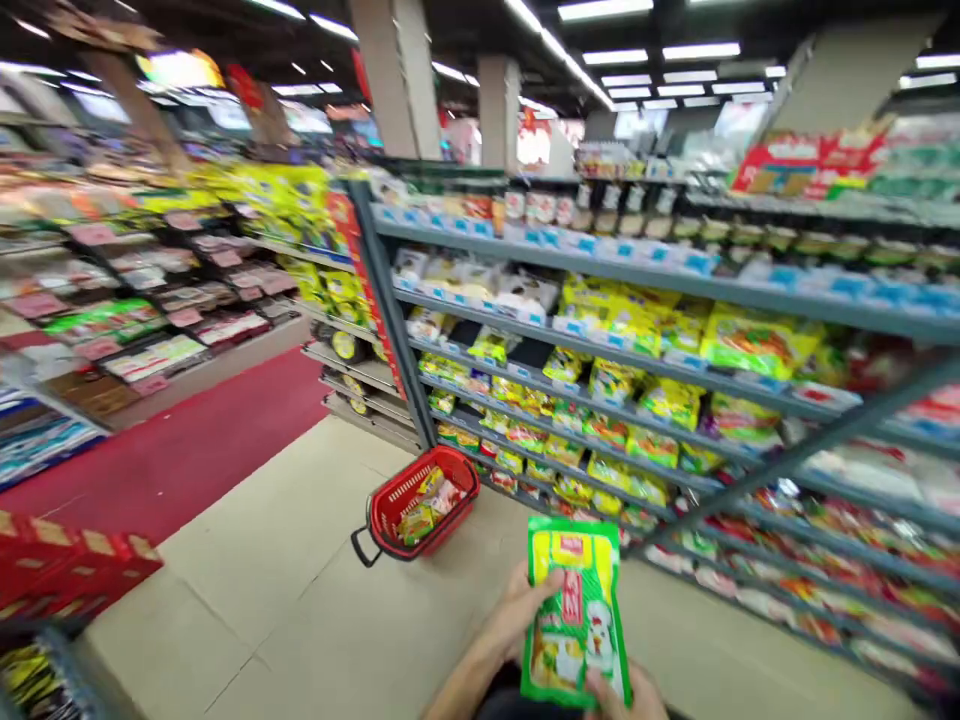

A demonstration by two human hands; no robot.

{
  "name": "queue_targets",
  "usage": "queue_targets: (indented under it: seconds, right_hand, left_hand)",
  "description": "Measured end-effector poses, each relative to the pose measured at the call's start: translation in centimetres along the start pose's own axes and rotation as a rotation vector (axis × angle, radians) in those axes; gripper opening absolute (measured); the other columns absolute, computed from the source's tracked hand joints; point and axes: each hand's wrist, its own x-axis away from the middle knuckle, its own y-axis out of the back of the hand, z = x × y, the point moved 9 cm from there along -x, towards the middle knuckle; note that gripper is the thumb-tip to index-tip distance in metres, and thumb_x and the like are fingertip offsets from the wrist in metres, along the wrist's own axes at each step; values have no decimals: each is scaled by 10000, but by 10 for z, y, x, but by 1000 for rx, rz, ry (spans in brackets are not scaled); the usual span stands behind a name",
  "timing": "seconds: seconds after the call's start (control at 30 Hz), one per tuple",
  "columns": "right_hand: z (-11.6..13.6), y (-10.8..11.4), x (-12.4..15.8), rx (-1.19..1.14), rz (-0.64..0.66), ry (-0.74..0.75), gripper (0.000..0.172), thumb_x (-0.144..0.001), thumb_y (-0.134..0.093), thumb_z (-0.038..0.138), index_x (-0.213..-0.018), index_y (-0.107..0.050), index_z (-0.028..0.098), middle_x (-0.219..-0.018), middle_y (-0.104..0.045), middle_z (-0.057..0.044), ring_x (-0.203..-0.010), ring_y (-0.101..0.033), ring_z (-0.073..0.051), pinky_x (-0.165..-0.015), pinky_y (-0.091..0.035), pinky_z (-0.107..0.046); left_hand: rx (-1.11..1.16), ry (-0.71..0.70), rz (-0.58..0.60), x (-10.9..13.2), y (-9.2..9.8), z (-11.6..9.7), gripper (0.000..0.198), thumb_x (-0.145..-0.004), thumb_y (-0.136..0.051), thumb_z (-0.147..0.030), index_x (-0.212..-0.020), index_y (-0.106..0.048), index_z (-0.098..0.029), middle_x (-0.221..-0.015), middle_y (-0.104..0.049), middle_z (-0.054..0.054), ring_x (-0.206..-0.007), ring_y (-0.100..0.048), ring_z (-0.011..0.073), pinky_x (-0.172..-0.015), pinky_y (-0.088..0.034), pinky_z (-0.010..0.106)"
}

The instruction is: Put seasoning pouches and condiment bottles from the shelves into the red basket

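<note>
A green and yellow seasoning packet (574, 610) is held upright in front of me, its printed front facing me. My left hand (517, 605) grips its left edge, thumb lying across the front. At the lower right corner, my right hand (626, 692) pinches the packet, partly cut off by the bottom of the view. On the floor ahead and to the left stands a red shopping basket (450, 530) with a black handle folded outward. Several yellow and pink packets (431, 505) lie inside it.
A long grey shelf unit (525, 365) runs along the right, filled with yellow and green packets. A slanted grey bar (795, 450) crosses its front. Stepped displays (150, 270) stand at the left beside a red floor strip (225, 420). Red boxes (67, 565) sit at the lower left.
</note>
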Motion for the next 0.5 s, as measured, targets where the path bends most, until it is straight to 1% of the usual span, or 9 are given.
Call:
queue_targets:
  seconds: [0.03, 0.07, 0.13, 0.2, 0.23, 0.3, 0.37, 0.43, 0.5]
  right_hand:
    - [1, 2, 9, -9, 37, 13, 559, -694, -721, 722, -872, -712, 192, -640, -741, -89, -589, -722, -289, -642, -617, -433]
    - [2, 6, 17, -40, 75, 30, 549, -704, -746, 689, -891, -686, 176, -665, -745, -77, -594, -712, -247, -636, -606, -384]
    - [-5, 20, 24, -99, 139, 27, 518, -757, -757, 618, -969, -663, 154, -705, -749, -55, -606, -702, -200, -619, -583, -327]
    - [-24, 44, 18, -152, 149, -7, 485, -784, -752, 587, -956, -661, 143, -684, -733, -31, -591, -690, -178, -593, -565, -296]
    - [-37, 56, 11, -178, 148, -22, 466, -799, -745, 577, -946, -663, 142, -671, -725, -22, -582, -684, -171, -580, -557, -285]
    - [-70, 80, -10, -224, 116, -36, 441, -808, -748, 561, -920, -664, 143, -644, -705, -5, -561, -667, -159, -558, -541, -269]
    - [-111, 102, -39, -263, 72, -25, 440, -815, -747, 558, -940, -668, 143, -663, -702, -5, -573, -665, -158, -564, -547, -272]
    - [-160, 120, -79, -299, 46, -9, 467, -830, -724, 576, -997, -673, 143, -748, -720, -25, -620, -679, -165, -590, -569, -287]
    - [-216, 138, -128, -316, 33, -9, 501, -836, -705, 600, -1043, -673, 146, -827, -732, -43, -661, -693, -174, -611, -584, -302]
  left_hand:
    - [-41, 1, -20, 3, -5, 5, 596, -581, -931, -522, -987, -747, -125, -997, -800, 164, -843, -768, 299, -793, -621, 399]
    - [-87, 4, -40, 5, -9, 12, 606, -586, -926, -528, -994, -744, -119, -1008, -800, 161, -848, -768, 296, -795, -621, 394]
    - [-166, 23, -76, 4, -14, 35, 625, -608, -912, -536, -1038, -734, -119, -1036, -797, 151, -861, -767, 292, -809, -618, 391]
    - [-180, 78, -90, -5, -12, 69, 625, -648, -888, -545, -1097, -720, -144, -1075, -791, 130, -910, -765, 284, -860, -610, 393]
    - [-168, 114, -82, -12, -9, 90, 622, -674, -869, -558, -1124, -713, -159, -1100, -785, 123, -955, -759, 284, -894, -602, 397]
    - [-173, 194, -19, -29, -2, 137, 597, -724, -830, -572, -1146, -707, -169, -1143, -773, 127, -1047, -736, 293, -953, -585, 404]
    - [-256, 282, 84, -52, 9, 191, 553, -773, -802, -545, -1161, -707, -162, -1189, -756, 143, -1103, -714, 309, -965, -581, 408]
    - [-367, 359, 160, -89, 27, 247, 519, -807, -787, -495, -1196, -697, -163, -1233, -739, 149, -1107, -709, 321, -926, -597, 413]
    - [-439, 402, 189, -142, 50, 299, 524, -812, -784, -475, -1227, -689, -169, -1243, -734, 147, -1084, -714, 328, -882, -611, 419]
